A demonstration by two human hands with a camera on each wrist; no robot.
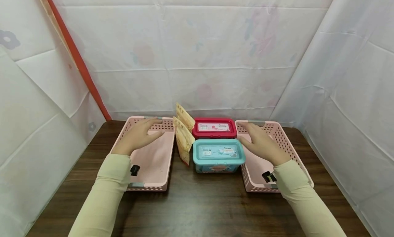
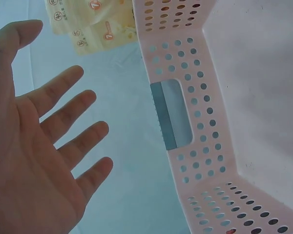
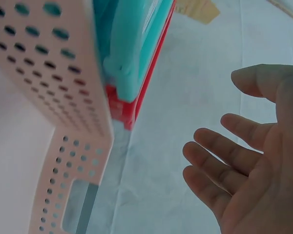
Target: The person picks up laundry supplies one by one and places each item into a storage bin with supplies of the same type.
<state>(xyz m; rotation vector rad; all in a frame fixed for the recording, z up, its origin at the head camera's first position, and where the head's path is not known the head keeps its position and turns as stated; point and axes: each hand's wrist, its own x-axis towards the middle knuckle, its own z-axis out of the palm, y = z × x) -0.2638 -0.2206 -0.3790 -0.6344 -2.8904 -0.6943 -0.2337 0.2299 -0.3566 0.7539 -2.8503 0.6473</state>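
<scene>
My left hand hovers over the left pink basket, fingers spread and nothing in them. In the left wrist view that hand shows its palm beside the basket's perforated end wall. Over the right pink basket is my right hand, with fingers extended and holding nothing. Between the baskets stand a teal lidded box in front and a red lidded box behind it. Two yellow packets stand upright, left of the boxes.
The baskets and boxes stand on a dark wooden table. White patterned sheeting encloses the back and both sides. An orange strip runs down the left corner. Both baskets have grey patches on their end rims.
</scene>
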